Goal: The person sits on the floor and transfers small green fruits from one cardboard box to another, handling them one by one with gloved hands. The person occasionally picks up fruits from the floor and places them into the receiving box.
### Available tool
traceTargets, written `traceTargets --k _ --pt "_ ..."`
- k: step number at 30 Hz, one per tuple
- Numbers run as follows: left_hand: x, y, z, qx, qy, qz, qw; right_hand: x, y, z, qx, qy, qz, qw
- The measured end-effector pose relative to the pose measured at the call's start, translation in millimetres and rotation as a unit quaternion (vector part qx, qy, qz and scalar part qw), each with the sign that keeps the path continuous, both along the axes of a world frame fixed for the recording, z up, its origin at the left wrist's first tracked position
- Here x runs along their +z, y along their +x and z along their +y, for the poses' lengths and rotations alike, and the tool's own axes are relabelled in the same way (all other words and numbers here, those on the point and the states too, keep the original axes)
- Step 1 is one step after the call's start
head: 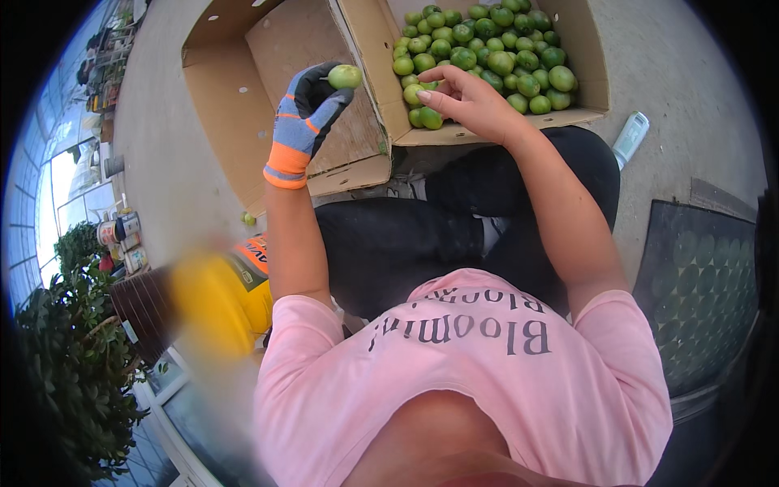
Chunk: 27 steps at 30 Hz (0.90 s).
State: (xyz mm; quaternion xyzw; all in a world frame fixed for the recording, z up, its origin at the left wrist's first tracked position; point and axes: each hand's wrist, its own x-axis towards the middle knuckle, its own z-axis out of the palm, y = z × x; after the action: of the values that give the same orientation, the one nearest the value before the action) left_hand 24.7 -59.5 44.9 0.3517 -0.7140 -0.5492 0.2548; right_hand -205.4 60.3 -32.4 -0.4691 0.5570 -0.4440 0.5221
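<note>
My left hand [298, 119] wears a blue, black and orange work glove. Its thumb and fingers pinch a pale green tomato [345, 77], held over the left cardboard box [222, 115]. Inside that box, the bare bottom and walls show. To the right, a second cardboard box [371, 67] holds many green tomatoes [464, 58]. My bare right hand [465, 100] hovers at its near left part, thumb and fingers apart. The thumb tip is close to a light green tomato [412, 93]; whether they touch, I cannot tell.
My crossed legs [395, 237] sit right behind the boxes. A pale bottle-like object [632, 135] lies on the concrete floor [663, 140] at right. Two small green fruits [248, 218] lie left, near a yellow container [222, 298]. A dark mat [694, 292] and a leafy plant [67, 347] flank me.
</note>
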Motion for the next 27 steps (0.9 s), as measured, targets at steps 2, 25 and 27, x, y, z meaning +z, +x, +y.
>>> traceTargets --k 2,25,27 --pt "16.7 -29.0 23.8 -0.068 -0.055 -0.043 0.995 17.8 1.7 7.5 0.007 0.012 -0.109 0.994" --pt "-189.6 28.8 -29.6 -0.353 -0.084 -0.681 0.636 -2.1 0.0 4.8 -0.063 -0.025 0.221 0.973" --pt "-170.1 6.4 -19.2 -0.331 -0.087 -0.684 0.644 -6.5 -4.8 4.1 -0.067 -0.01 0.218 0.974"
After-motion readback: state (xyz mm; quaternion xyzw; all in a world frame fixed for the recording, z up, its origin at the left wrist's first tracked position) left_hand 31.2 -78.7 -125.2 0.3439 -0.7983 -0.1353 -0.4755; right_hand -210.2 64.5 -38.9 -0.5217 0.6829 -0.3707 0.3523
